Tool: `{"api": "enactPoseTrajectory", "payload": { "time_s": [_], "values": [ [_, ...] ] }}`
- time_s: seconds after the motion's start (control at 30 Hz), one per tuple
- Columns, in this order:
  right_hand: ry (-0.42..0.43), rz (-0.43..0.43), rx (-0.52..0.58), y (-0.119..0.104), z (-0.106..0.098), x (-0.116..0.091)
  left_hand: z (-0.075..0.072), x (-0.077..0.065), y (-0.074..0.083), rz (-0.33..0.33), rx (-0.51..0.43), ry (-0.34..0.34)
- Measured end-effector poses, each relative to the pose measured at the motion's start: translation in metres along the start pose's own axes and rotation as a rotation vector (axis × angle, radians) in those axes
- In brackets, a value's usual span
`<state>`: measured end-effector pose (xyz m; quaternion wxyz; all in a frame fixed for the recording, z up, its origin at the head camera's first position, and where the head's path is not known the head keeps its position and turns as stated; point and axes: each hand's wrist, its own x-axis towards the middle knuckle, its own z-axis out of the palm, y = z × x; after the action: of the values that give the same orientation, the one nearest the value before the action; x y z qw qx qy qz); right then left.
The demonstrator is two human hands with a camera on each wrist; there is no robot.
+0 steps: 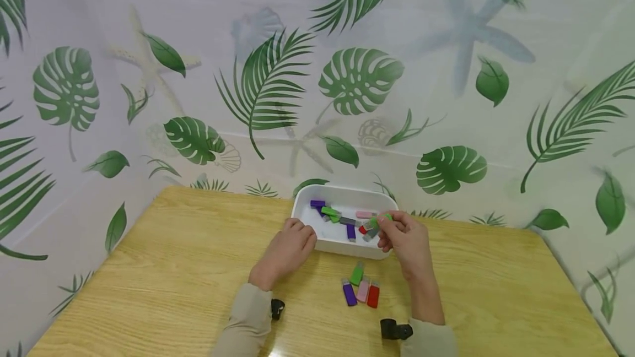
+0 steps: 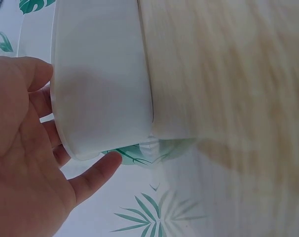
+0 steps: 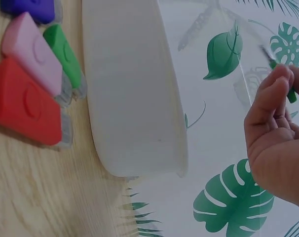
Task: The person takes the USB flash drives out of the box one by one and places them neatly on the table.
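My left hand (image 1: 291, 245) grips the near left corner of a white plastic bin (image 1: 347, 246). In the left wrist view, the left fingers (image 2: 41, 74) bend over the bin's rim. Above the bin's right side, my right hand (image 1: 409, 238) pinches a green USB flash drive (image 3: 292, 96) between thumb and fingertips. Inside the bin lie several USB flash drives, among them a purple one (image 1: 351, 232), a green one (image 1: 330, 211), a pink one (image 1: 366, 215) and a grey one (image 1: 350, 221). Fingers partly cover the ones at the right.
On the wooden table (image 1: 173, 269), in front of the bin, lie a green (image 1: 357, 274), a purple (image 1: 349, 293), a pink (image 1: 363, 291) and a red USB flash drive (image 1: 373, 295) close together. A leaf-print cloth (image 1: 278, 153) stands behind the table's back edge.
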<state>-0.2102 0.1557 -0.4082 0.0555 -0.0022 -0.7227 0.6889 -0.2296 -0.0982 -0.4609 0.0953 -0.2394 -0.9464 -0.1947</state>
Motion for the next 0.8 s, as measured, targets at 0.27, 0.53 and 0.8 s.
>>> {"api": "enactPoseTrajectory", "payload": {
  "time_s": [0.27, 0.53, 0.8],
  "values": [
    [0.041, 0.103, 0.076, -0.0011, 0.0018, -0.0029, -0.0001, 0.0001, 0.0019, 0.006, -0.003, -0.003],
    [0.047, 0.149, 0.498, -0.0049, 0.0028, -0.0017, -0.0009, 0.0006, 0.0021, -0.007, 0.003, -0.009],
    [-0.097, 0.157, 0.325, -0.0064, 0.005, -0.0019, -0.0002, 0.0004, 0.0016, -0.023, 0.004, -0.015]
  ]
}}
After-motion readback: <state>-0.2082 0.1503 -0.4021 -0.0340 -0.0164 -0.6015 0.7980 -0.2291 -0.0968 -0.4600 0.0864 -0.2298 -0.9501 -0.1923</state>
